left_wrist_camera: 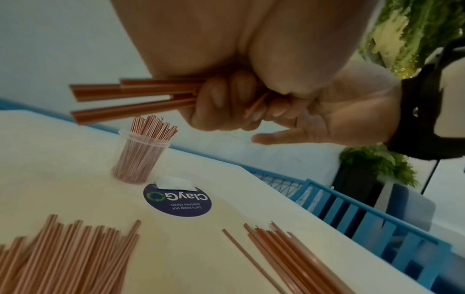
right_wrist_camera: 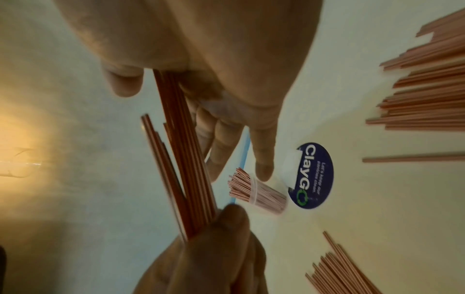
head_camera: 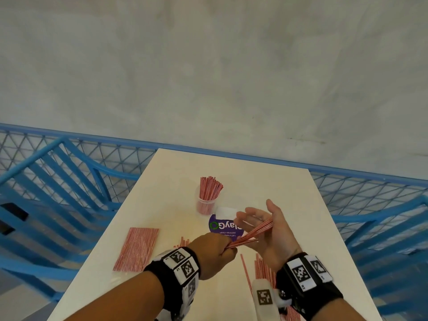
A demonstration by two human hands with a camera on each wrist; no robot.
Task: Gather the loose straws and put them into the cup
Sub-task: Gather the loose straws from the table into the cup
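Right, hidden bits first: the near ends of the loose straws (head_camera: 259, 269) under the right wrist are covered by the wristband, and a second loose pile (head_camera: 183, 242) is mostly behind the left hand (head_camera: 212, 253). Both wrist views are blurred, so individual straws can't be counted.

Surface is a cream table (head_camera: 176, 172) with a round purple sticker (left_wrist_camera: 177, 200) just beyond the hands and a white scrap of paper (head_camera: 225, 212) on its far edge. Blue slatted chairs and a blue mesh railing surround the table; grey wall behind.

Left hand is fisted round one end of a straw bundle (head_camera: 251, 233), raised off the table. Right hand (head_camera: 269, 230) is palm-up with fingers spread and relaxed, the bundle's far end lying across the palm, thumb up.

Clear cup (head_camera: 206, 205) stands upright beyond the hands, already packed with straws. A flat wrapped pack of straws (head_camera: 136, 249) lies left of the left hand.
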